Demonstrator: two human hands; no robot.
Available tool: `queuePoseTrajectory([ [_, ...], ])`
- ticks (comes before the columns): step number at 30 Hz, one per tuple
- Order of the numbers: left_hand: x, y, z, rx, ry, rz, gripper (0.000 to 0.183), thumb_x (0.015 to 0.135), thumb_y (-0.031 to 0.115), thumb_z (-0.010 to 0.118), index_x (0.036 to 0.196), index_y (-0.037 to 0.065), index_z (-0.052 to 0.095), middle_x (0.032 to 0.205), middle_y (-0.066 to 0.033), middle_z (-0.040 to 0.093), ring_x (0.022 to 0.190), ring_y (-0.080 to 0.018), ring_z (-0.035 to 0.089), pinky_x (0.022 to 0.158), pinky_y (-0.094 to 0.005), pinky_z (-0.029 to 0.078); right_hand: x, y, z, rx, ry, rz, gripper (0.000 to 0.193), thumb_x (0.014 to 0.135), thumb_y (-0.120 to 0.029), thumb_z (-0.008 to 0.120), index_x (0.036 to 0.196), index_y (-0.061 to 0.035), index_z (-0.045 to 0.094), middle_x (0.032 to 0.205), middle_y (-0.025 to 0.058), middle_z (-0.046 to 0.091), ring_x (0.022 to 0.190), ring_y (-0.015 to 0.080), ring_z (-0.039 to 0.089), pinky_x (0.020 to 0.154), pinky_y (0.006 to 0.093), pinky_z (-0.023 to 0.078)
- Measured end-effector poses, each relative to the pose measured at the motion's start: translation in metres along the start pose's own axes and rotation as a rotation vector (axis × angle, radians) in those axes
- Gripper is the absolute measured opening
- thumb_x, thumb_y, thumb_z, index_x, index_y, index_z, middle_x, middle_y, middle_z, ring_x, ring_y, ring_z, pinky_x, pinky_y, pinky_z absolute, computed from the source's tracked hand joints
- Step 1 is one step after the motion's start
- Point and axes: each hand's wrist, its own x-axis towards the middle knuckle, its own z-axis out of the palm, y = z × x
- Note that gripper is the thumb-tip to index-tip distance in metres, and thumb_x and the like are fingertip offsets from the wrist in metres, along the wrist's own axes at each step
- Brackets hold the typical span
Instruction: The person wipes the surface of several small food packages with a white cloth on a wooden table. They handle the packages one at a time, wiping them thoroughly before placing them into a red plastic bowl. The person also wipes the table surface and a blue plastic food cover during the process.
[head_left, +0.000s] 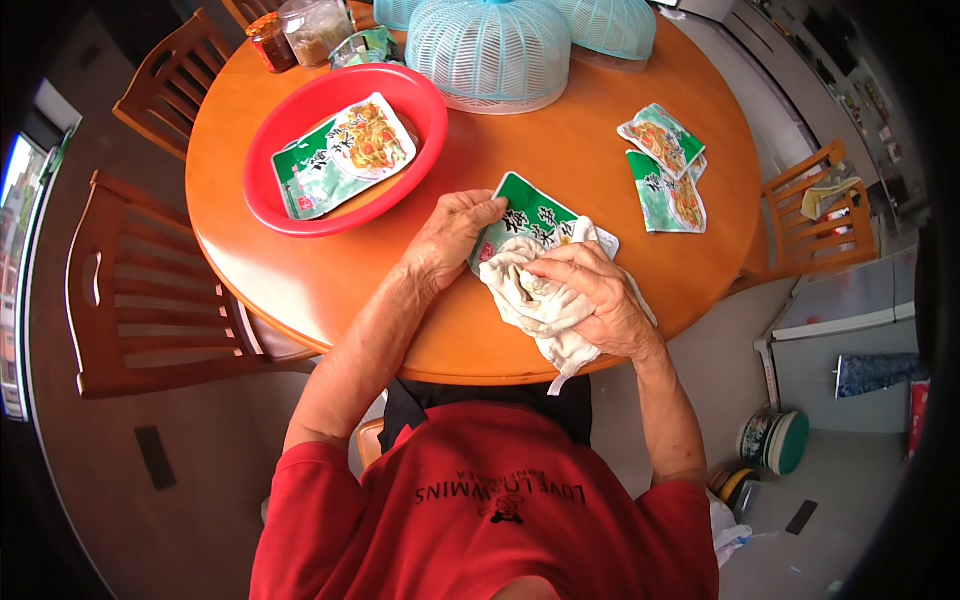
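Observation:
A green and white food pouch (518,212) lies near the front edge of the round wooden table. At its left edge my left hand (449,235) grips it, thumb on top. My right hand (600,295) is closed on a crumpled white cloth (530,300) pressed over the pouch's lower right part, which the cloth hides. To the left stands a red plastic basin (262,190) with another such pouch (340,160) inside. Several similar pouches (668,190) lie overlapping at the table's right.
Blue mesh food covers (487,50) stand at the table's back, with a red-brown jar (271,43) and a clear jar (316,32) to their left. Wooden chairs (165,300) surround the round table (480,150). A tub with a green lid (790,442) sits on the floor at right.

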Motion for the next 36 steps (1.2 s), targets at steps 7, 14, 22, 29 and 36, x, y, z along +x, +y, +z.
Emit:
queuePoseTrajectory([
  [7,-0.008,-0.003,0.013,0.391,0.113,0.226,0.030,0.101,0.026,0.054,0.102,-0.001,0.066,0.079,0.0024,0.063,0.063,-0.0061,0.052,0.058,-0.0226,0.044,-0.043,-0.013,-0.002,-0.209,-0.065,-0.031,0.051,0.066,-0.016,0.080,0.116,-0.0134,0.069,0.105,0.0054,0.062,0.100,0.0277,0.057,0.087,0.0387,0.048],
  [14,-0.043,0.043,0.043,0.462,0.125,0.481,0.028,0.101,0.026,0.055,0.109,0.001,0.065,0.085,0.0071,0.060,0.075,-0.0019,0.048,0.064,-0.0193,0.041,-0.052,-0.016,-0.016,-0.098,-0.084,0.026,0.051,0.063,-0.016,0.079,0.113,-0.0102,0.070,0.105,0.0057,0.064,0.095,0.0271,0.059,0.086,0.0381,0.048],
  [22,-0.045,0.120,-0.052,0.043,0.508,0.647,0.022,0.098,0.014,0.055,0.108,-0.004,0.064,0.088,-0.0043,0.067,0.077,-0.0115,0.063,0.069,-0.0275,0.054,-0.053,-0.017,-0.010,-0.146,-0.016,0.008,0.052,0.061,-0.014,0.077,0.112,-0.0086,0.069,0.104,0.0063,0.064,0.092,0.0272,0.059,0.085,0.0386,0.048],
  [29,-0.042,0.125,-0.133,0.074,0.703,0.602,0.017,0.096,0.006,0.053,0.106,-0.005,0.061,0.089,-0.0090,0.066,0.076,-0.0183,0.066,0.071,-0.0330,0.058,-0.055,-0.011,-0.007,-0.139,-0.005,0.004,0.057,0.056,-0.012,0.074,0.112,-0.0085,0.069,0.104,0.0065,0.064,0.092,0.0276,0.058,0.084,0.0387,0.048],
  [36,-0.033,0.119,-0.132,0.505,0.967,0.686,0.052,0.090,0.009,0.060,0.138,-0.001,0.043,0.117,-0.0193,0.060,0.100,-0.0248,0.061,0.085,-0.0366,0.052,-0.052,-0.014,-0.001,-0.218,0.074,0.036,0.052,0.062,-0.012,0.077,0.113,-0.0094,0.068,0.104,0.0065,0.062,0.094,0.0280,0.057,0.085,0.0392,0.047],
])
